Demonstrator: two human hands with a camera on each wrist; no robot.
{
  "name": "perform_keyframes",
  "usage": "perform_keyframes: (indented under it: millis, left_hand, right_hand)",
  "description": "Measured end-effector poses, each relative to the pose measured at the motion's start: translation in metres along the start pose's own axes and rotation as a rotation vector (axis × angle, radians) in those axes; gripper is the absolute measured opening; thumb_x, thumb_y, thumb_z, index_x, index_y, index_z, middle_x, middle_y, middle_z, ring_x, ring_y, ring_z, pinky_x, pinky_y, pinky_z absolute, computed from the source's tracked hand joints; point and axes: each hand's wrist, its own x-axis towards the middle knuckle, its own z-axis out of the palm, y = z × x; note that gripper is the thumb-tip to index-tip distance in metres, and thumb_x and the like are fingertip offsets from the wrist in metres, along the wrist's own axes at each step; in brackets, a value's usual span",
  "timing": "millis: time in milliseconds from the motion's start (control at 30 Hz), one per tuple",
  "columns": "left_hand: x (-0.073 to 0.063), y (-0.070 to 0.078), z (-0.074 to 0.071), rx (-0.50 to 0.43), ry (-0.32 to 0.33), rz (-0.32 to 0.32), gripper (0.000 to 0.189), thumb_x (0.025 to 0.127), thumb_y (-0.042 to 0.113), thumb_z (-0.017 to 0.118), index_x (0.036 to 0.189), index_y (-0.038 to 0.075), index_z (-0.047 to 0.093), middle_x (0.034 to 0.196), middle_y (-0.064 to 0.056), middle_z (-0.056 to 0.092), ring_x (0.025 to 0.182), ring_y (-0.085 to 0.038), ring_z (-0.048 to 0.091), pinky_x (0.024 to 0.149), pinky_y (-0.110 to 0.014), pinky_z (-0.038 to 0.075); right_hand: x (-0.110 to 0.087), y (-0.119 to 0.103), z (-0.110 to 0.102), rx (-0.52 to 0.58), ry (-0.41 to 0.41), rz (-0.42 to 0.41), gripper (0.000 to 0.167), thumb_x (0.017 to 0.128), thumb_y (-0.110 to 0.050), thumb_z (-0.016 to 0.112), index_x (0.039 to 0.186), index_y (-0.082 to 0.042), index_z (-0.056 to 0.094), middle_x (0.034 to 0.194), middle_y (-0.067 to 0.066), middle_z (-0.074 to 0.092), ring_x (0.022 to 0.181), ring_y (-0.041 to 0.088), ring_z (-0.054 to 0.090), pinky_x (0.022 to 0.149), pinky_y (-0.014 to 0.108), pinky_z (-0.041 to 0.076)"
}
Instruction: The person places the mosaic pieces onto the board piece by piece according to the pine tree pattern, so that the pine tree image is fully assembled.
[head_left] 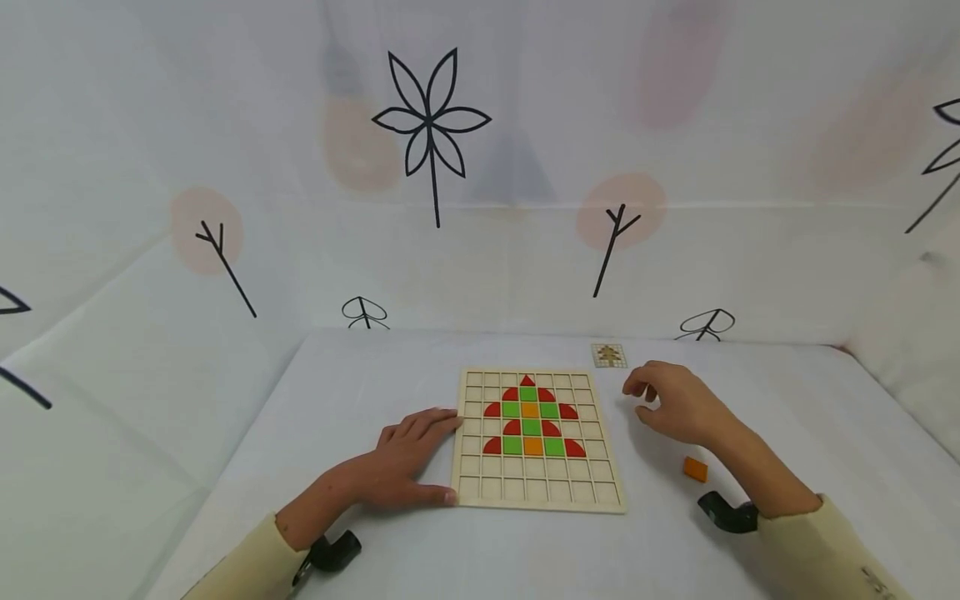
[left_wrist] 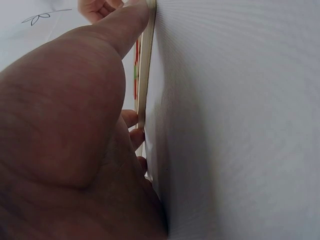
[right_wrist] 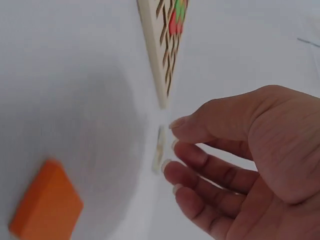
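Note:
A square wooden grid board (head_left: 536,492) lies flat on the white table. Red, green and orange pieces in its cells form a tree shape, with a red triangle (head_left: 527,381) at the top. My left hand (head_left: 401,462) rests at the board's left edge, thumb and fingertips touching the rim. To the right of the board, my right hand (head_left: 678,404) hovers above the table with loosely bent fingers and nothing between them. An orange block (head_left: 695,469) lies on the table below that hand; in the right wrist view the orange block (right_wrist: 47,205) sits at lower left.
A small pattern card (head_left: 609,356) showing a tree on a grid lies behind the board, to its right. White cloth (head_left: 525,250) printed with plant drawings rises at the back and sides. Each wrist wears a black camera mount (head_left: 727,512).

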Motion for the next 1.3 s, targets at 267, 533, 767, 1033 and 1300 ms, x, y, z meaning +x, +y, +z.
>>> perform_keyframes:
  millis: [267,533,767,1033,1300]
  left_hand:
    - [0.001,-0.001,0.001,0.006,-0.002,-0.003,0.105,0.090,0.077,0.066,0.170,0.029,0.020,0.175,0.006,0.016,0.160,-0.026,0.015,0.116,-0.061,0.027]
    - [0.001,-0.001,0.001,0.006,-0.006,0.001,0.105,0.090,0.077,0.066,0.170,0.028,0.020,0.175,0.006,0.015,0.160,-0.027,0.014,0.117,-0.061,0.026]
    - [0.000,-0.001,0.000,0.002,-0.005,0.000,0.104,0.090,0.076,0.066,0.170,0.028,0.020,0.175,0.005,0.015,0.160,-0.027,0.015,0.117,-0.061,0.026]
    - [0.000,0.000,0.000,0.005,-0.003,-0.002,0.105,0.090,0.076,0.067,0.170,0.028,0.020,0.175,0.005,0.016,0.160,-0.027,0.014,0.117,-0.062,0.026]
    - [0.000,0.001,-0.001,-0.001,-0.008,0.000,0.104,0.090,0.074,0.068,0.170,0.027,0.020,0.175,0.004,0.016,0.160,-0.027,0.015,0.117,-0.061,0.026]
  right_hand:
    - [-0.003,0.035,-0.013,-0.018,-0.062,0.182,0.020,0.085,-0.002,0.078,0.104,0.000,0.074,0.096,0.011,0.071,0.087,0.029,0.063,0.077,0.048,0.058]
    - [-0.012,0.066,-0.030,-0.033,-0.155,0.269,0.022,0.082,-0.001,0.072,0.104,0.003,0.072,0.100,0.018,0.068,0.092,0.036,0.060,0.082,0.054,0.055]
    - [-0.015,0.075,-0.037,-0.045,-0.241,0.273,0.023,0.080,-0.003,0.077,0.101,0.002,0.068,0.096,0.015,0.065,0.090,0.035,0.057,0.081,0.053,0.053]
    - [-0.013,0.071,-0.035,-0.040,-0.288,0.294,0.024,0.079,-0.003,0.078,0.097,0.000,0.063,0.092,0.014,0.064,0.085,0.032,0.057,0.073,0.045,0.054]
    - [-0.012,0.069,-0.024,-0.031,-0.282,0.261,0.027,0.079,-0.007,0.082,0.094,-0.004,0.060,0.088,0.008,0.061,0.082,0.028,0.055,0.070,0.040,0.051]
